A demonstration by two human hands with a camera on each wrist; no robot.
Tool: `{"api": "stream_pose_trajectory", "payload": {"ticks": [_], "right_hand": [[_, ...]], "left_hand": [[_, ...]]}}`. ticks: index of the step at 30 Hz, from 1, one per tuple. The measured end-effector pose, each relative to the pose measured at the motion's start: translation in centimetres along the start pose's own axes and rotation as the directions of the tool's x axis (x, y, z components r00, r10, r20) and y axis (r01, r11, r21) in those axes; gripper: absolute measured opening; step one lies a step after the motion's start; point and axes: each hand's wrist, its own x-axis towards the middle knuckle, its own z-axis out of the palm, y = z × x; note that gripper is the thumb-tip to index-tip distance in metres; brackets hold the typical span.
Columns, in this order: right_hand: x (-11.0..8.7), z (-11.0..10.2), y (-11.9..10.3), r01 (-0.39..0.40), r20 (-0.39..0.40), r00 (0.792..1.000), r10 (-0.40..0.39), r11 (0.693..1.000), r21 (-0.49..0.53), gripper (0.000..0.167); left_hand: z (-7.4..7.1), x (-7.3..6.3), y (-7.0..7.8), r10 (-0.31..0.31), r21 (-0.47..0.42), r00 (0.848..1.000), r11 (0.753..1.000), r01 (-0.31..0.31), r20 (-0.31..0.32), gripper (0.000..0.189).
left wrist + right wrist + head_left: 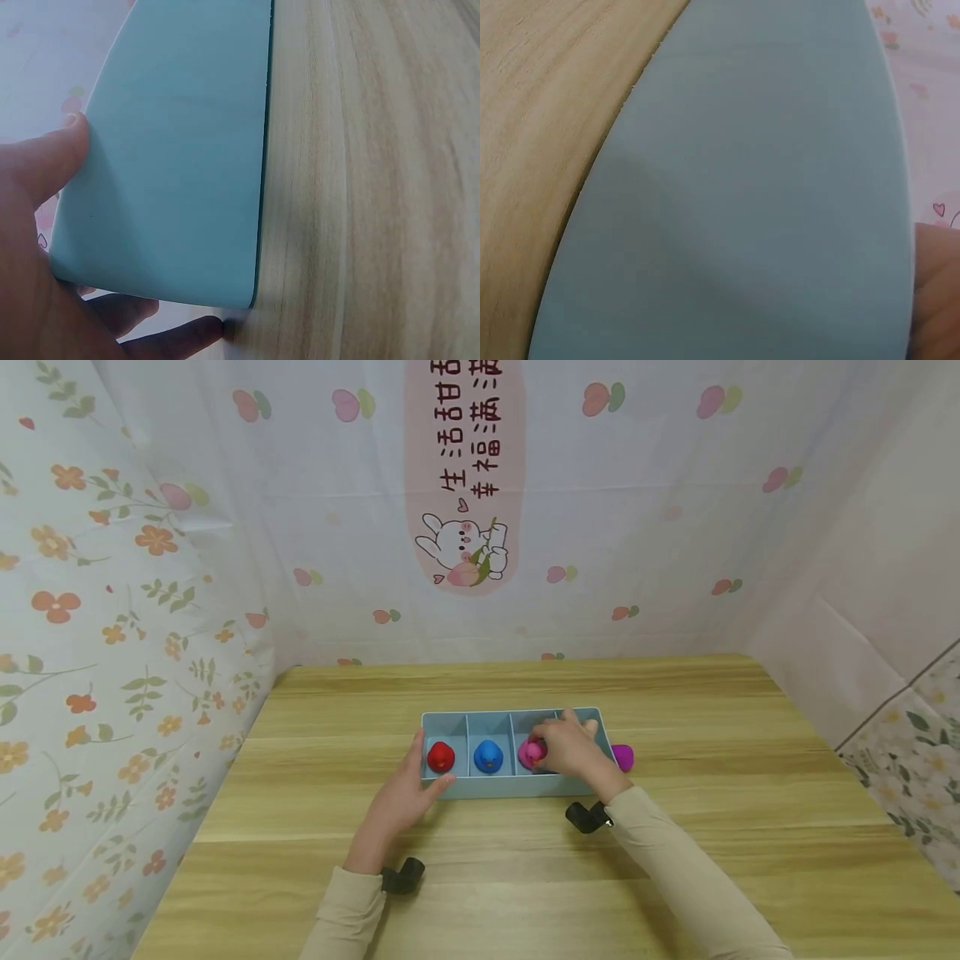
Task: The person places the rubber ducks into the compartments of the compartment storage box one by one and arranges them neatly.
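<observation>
A light blue box [495,787] with compartments in a row sits on the table. A red rubber duck [440,757] lies in the leftmost compartment and a blue rubber duck [488,757] in the one beside it. My left hand [401,789] holds the box's left end, thumb at the front rim; in the left wrist view the other fingers reach around the end. My right hand [573,745] reaches into the box and pinches a pink rubber duck [531,752] in the third compartment. The right wrist view mostly shows the box's front wall [742,180], with the fingers largely hidden.
A purple object [623,757] lies on the table against the box's right end, partly hidden. The wooden table [337,710] meets a patterned cloth [337,568] at the back. Black wrist cameras [405,877] hang below both wrists.
</observation>
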Motion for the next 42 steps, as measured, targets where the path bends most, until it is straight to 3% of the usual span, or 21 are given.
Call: {"api": "stream_pose_trajectory", "payload": {"ticks": [7, 15, 25, 42], "right_hand": [[-0.4, -0.5, 0.0, 0.013, -0.003, 1.0, -0.013, 1.0, 0.008, 0.036], [-0.8, -1.2, 0.2, 0.059, -0.064, 0.996, -0.055, 0.997, 0.057, 0.034], [-1.9, -3.3, 0.6, 0.061, -0.124, 0.991, -0.041, 0.985, 0.163, 0.026], [-3.1, -5.6, 4.1, 0.059, -0.235, 0.972, -0.013, 0.98, 0.191, 0.022]], "left_hand": [[0.0, 0.0, 0.1, -0.001, -0.001, 1.0, 1.0, 0.001, 0.001, 0.093], [0.0, -0.2, 0.2, -0.006, 0.006, 1.0, 1.0, 0.006, -0.006, 0.093], [0.1, -0.2, 0.1, -0.008, 0.013, 1.0, 1.0, 0.008, 0.0, 0.094], [0.1, -0.1, 0.0, -0.017, 0.004, 1.0, 1.0, 0.017, 0.004, 0.093]]}}
